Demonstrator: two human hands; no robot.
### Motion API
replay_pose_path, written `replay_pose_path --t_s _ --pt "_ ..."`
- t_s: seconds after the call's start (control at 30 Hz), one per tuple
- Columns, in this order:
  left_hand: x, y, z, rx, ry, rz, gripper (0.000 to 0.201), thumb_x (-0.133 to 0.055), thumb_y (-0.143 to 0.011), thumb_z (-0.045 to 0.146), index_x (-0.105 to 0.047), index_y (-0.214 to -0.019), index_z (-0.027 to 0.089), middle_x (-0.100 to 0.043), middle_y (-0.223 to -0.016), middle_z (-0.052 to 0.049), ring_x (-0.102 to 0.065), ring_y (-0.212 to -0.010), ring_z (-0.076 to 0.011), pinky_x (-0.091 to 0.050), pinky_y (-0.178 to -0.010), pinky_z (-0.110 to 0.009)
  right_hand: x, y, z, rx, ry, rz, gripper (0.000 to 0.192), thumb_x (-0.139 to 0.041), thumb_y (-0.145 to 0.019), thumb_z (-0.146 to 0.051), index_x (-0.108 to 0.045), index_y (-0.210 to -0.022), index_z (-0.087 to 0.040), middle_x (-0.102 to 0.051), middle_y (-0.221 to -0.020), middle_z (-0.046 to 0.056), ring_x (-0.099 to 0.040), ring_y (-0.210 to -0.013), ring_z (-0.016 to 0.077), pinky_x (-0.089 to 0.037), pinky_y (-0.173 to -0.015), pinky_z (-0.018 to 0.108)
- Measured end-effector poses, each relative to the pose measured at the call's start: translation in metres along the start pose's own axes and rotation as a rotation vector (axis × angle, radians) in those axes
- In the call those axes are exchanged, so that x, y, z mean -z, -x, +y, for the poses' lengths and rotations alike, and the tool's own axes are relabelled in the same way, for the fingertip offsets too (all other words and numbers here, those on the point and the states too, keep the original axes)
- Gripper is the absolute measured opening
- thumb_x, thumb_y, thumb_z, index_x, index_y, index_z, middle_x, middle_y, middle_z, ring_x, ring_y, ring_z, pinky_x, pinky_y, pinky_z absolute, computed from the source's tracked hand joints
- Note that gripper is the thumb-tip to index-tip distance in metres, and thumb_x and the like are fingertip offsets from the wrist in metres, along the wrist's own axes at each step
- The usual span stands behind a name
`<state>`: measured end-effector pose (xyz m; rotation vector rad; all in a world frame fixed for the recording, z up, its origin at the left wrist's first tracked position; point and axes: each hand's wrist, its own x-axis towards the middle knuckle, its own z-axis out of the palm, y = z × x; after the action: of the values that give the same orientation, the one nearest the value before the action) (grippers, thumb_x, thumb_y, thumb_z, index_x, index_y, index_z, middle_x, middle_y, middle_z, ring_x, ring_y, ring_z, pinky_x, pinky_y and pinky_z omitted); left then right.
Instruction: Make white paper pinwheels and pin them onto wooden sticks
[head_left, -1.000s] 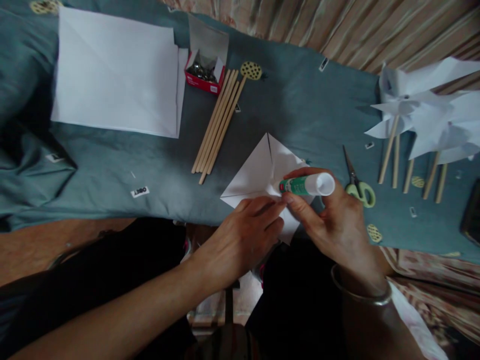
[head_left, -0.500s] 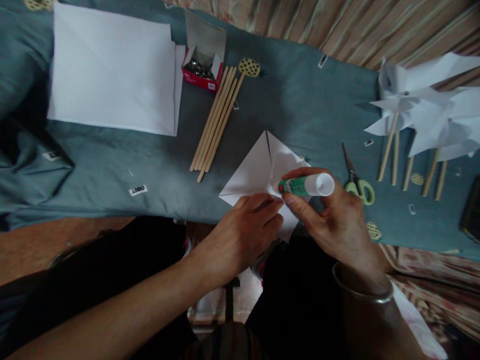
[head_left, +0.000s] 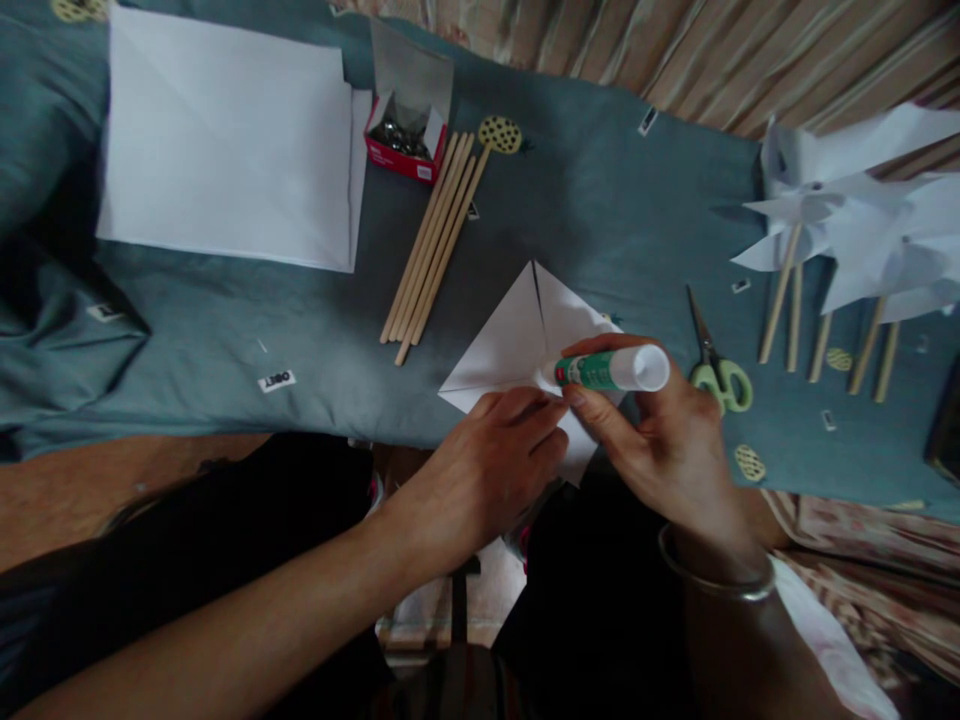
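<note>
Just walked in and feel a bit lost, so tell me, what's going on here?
A person's right hand holds a glue stick at the middle of a white paper square, while the left hand rests on the paper. Scissors lie beside the right hand; paper pinwheels lie farther right.

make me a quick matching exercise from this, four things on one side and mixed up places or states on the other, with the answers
Things
1. glue stick
2. cut paper
3. scissors
4. red box

Places and states
A. green-handled, with dark blades
B. flap up, shiny metal pieces inside
C. gripped in the right hand
D. partly covered by the left hand

Right pairs: 1-C, 2-D, 3-A, 4-B
</note>
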<state>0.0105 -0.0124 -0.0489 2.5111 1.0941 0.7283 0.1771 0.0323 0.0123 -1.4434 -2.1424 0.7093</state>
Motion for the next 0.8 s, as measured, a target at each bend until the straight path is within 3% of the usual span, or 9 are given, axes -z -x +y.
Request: replay_pose_path --t_s 0.57,0.8 --pt "-0.0010 0.0007 0.0007 0.002 0.000 0.008 0.015 -0.049 -0.097 0.026 -0.057 -0.103 0.015 -0.061 -0.119 -0.009 -0.052 -0.117 -0.0231 -0.048 -0.096 -0.039 0.0024 0.0002 -0.0078 0.058 0.136 0.006 0.025 -0.056 -0.093 -0.028 -0.057 -0.117 -0.026 -0.069 -0.108 0.006 -0.066 -0.105 0.0250 -0.056 -0.091 0.041" --pt "0.0031 -0.0007 0.0018 0.001 -0.016 0.001 0.015 -0.048 -0.097 0.026 -0.057 -0.099 0.015 -0.062 -0.118 -0.010 -0.053 -0.114 -0.0237 -0.049 -0.091 -0.040 0.0057 -0.0008 -0.0039 0.024 0.103 -0.015 0.020 -0.059 -0.091 -0.032 -0.060 -0.111 -0.027 -0.071 -0.101 0.006 -0.068 -0.097 0.0268 -0.055 -0.088 0.045"
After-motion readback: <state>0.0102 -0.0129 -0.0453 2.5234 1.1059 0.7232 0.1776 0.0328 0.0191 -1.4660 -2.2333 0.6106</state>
